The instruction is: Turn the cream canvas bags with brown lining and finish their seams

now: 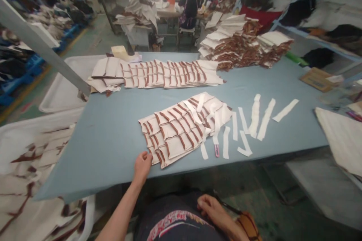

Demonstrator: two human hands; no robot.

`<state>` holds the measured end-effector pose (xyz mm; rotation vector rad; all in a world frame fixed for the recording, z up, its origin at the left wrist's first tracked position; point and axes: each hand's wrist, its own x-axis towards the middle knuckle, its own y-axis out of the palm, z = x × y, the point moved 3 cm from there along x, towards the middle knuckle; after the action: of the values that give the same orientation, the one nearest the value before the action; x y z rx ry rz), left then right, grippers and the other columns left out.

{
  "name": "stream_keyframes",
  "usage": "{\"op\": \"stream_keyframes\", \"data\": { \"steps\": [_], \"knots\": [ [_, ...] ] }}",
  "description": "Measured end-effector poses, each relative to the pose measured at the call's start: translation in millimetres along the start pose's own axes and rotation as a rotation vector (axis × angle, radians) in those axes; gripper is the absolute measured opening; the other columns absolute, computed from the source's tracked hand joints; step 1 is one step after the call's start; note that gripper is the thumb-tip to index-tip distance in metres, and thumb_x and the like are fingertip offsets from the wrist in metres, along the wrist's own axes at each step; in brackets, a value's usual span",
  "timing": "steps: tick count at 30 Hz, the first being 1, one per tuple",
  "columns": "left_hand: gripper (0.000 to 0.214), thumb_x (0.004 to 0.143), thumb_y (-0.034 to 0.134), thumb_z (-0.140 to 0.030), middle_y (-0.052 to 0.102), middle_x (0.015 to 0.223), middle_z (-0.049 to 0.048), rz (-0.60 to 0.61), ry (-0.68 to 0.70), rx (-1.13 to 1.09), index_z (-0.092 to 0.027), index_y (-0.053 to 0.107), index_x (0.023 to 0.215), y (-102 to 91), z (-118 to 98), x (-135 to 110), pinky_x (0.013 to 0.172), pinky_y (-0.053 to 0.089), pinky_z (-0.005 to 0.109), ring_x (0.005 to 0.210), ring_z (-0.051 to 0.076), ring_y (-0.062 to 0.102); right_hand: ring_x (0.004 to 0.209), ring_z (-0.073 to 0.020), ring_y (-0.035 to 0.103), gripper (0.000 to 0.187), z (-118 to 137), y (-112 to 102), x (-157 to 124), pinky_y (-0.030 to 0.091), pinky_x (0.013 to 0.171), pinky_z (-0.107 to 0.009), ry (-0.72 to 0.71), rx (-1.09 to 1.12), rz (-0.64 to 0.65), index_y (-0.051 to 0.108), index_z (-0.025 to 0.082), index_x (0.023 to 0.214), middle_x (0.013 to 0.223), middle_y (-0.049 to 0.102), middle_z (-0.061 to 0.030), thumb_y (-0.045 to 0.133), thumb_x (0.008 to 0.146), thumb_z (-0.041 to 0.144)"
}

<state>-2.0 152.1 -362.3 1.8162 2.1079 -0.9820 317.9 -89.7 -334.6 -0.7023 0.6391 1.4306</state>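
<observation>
Our left hand [143, 166] sits beside the cloth stack [175, 130], its grip's hold unclear; our right hand [213, 208] hangs half-curled, empty.

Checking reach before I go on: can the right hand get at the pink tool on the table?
Probably yes: the pink tool lies near the table's front edge, ahead of the right hand, and nothing visible covers its near end.

Matt, creased cloth panels [177, 129], thin, matt, paper-like white strips [255, 116], smooth, matt tabletop [110, 128], smooth, plastic-looking white tub [60, 88], plastic-looking pink tool [217, 150], dull brown cardboard box [317, 79]
</observation>
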Motion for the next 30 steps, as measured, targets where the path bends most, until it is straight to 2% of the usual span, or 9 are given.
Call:
{"op": "stream_keyframes", "data": {
  "steps": [4, 7, 10, 13, 16, 19, 24, 27, 30],
  "knots": [
    [0.042, 0.111, 0.079, -0.042, 0.075, 0.145, 0.0130, 0.056, -0.108, -0.071, -0.019, 0.072, 0.146, 14.7, -6.3, 8.6, 0.102, 0.070, 0.053, 0.121, 0.031, 0.078, 0.077, -0.0190, 0.067, 0.060, 15.8, -2.4, 7.1, 0.046, 0.072, -0.032, -0.010, 0.089, 0.027, 0.074, 0.020, 0.092, 0.089, 0.078, -0.0047, 0.088, 0.075, 0.075],
    [0.043, 0.111, 0.079, -0.042, 0.075, 0.146, 0.0131, 0.096, -0.118, -0.101, -0.020, 0.072, 0.146, 19.3, -16.6, 11.8, 0.102, 0.070, 0.053, 0.122, 0.031, 0.078, 0.084, -0.0180, 0.071, 0.047, 41.2, 8.3, 24.5, 0.052, 0.075, -0.030, -0.016, 0.179, 0.066, 0.077, 0.018, 0.103, 0.100, 0.081, -0.0052, 0.090, 0.090, 0.061],
    [0.043, 0.111, 0.080, -0.042, 0.075, 0.146, 0.0131, 0.115, -0.073, -0.120, -0.020, 0.072, 0.146, 18.2, -28.7, 9.8, 0.103, 0.070, 0.053, 0.122, 0.031, 0.078, 0.092, -0.0191, 0.076, 0.036, 77.6, 28.3, 57.1, 0.064, 0.080, -0.034, 0.018, 0.284, 0.119, 0.076, 0.016, 0.122, 0.117, 0.081, -0.0074, 0.078, 0.110, 0.050],
    [0.042, 0.111, 0.079, -0.043, 0.075, 0.146, 0.0129, 0.104, -0.008, -0.133, -0.019, 0.072, 0.145, 5.8, -39.2, 3.9, 0.103, 0.070, 0.053, 0.122, 0.031, 0.078, 0.099, -0.0214, 0.079, 0.037, 117.2, 49.1, 98.6, 0.070, 0.086, -0.039, 0.065, 0.371, 0.155, 0.074, 0.016, 0.133, 0.123, 0.079, -0.0088, 0.074, 0.114, 0.048],
    [0.041, 0.111, 0.080, -0.043, 0.076, 0.144, 0.0121, 0.056, 0.038, -0.133, -0.019, 0.073, 0.144, -22.4, -45.1, -4.6, 0.101, 0.070, 0.052, 0.120, 0.031, 0.079, 0.104, -0.0227, 0.079, 0.036, 147.9, 61.3, 132.8, 0.071, 0.088, -0.041, 0.076, 0.411, 0.114, 0.073, 0.017, 0.138, 0.129, 0.078, -0.0097, 0.076, 0.113, 0.043],
    [0.040, 0.111, 0.079, -0.043, 0.077, 0.140, 0.0115, -0.021, 0.055, -0.125, -0.018, 0.073, 0.142, -66.9, -42.9, -21.1, 0.098, 0.071, 0.050, 0.117, 0.030, 0.079, 0.110, -0.0246, 0.079, 0.038, 161.9, 64.4, 149.3, 0.071, 0.093, -0.044, 0.095, 0.408, 0.089, 0.073, 0.017, 0.141, 0.134, 0.077, -0.0109, 0.077, 0.113, 0.042],
    [0.039, 0.112, 0.078, -0.044, 0.078, 0.138, 0.0113, -0.121, 0.068, -0.066, -0.018, 0.074, 0.141, -146.8, -25.8, -67.5, 0.096, 0.071, 0.049, 0.113, 0.028, 0.080, 0.117, -0.0270, 0.078, 0.039, 160.9, 61.1, 153.2, 0.070, 0.099, -0.048, 0.131, 0.362, 0.097, 0.072, 0.018, 0.143, 0.140, 0.076, -0.0120, 0.077, 0.113, 0.042],
    [0.038, 0.112, 0.078, -0.045, 0.079, 0.134, 0.0103, -0.161, 0.096, 0.039, -0.018, 0.075, 0.138, -180.8, -21.1, -87.3, 0.094, 0.071, 0.047, 0.111, 0.028, 0.080, 0.119, -0.0279, 0.078, 0.040, 157.2, 63.4, 153.2, 0.070, 0.101, -0.049, 0.136, 0.332, 0.080, 0.072, 0.018, 0.144, 0.142, 0.075, -0.0124, 0.077, 0.112, 0.042],
    [0.036, 0.110, 0.080, -0.045, 0.080, 0.132, 0.0082, -0.210, 0.148, 0.231, -0.017, 0.077, 0.133, -210.6, -27.7, -92.5, 0.096, 0.071, 0.048, 0.113, 0.031, 0.080, 0.119, -0.0277, 0.078, 0.041, 155.3, 67.5, 152.0, 0.070, 0.100, -0.049, 0.123, 0.303, 0.050, 0.072, 0.018, 0.145, 0.142, 0.075, -0.0123, 0.077, 0.112, 0.042]
  ]
}}
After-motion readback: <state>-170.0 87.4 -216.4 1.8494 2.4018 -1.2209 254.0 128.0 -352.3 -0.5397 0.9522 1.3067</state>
